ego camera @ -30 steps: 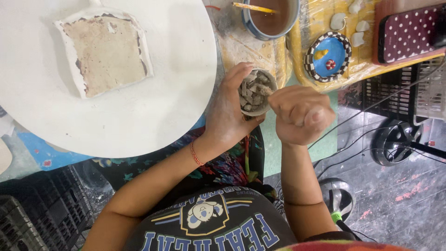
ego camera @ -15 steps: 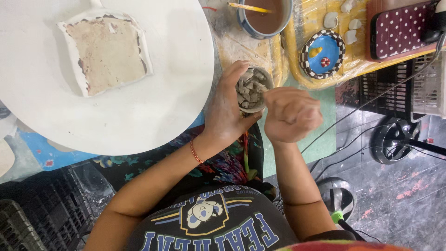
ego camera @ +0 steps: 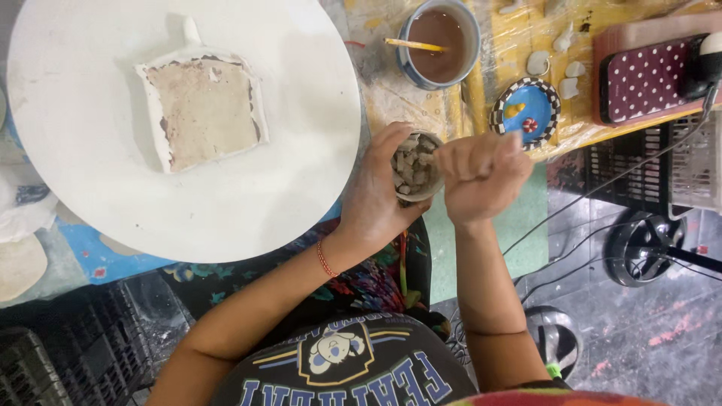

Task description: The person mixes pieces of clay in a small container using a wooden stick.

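Small round clay cup (ego camera: 416,167), its inside lined with grey lumps, sits at centre frame, just off the right edge of the round white board (ego camera: 180,113). Left hand (ego camera: 380,192) cups it from below and left, grip closed around its wall. Right hand (ego camera: 481,177) is bunched just right of the rim, blurred; cannot tell whether its grip pinches anything. Above: brown-liquid cup (ego camera: 440,41) on the surface. Square clay slab (ego camera: 203,109) lies on the board, upper left.

A cluttered craft corner, seen from above.
I see a round white tabletop (ego camera: 113,195) at upper left, a yellow plastic-covered bench (ego camera: 519,30) at upper right, grey speckled floor (ego camera: 662,331) at lower right, and a black plastic crate (ego camera: 45,361) at lower left.
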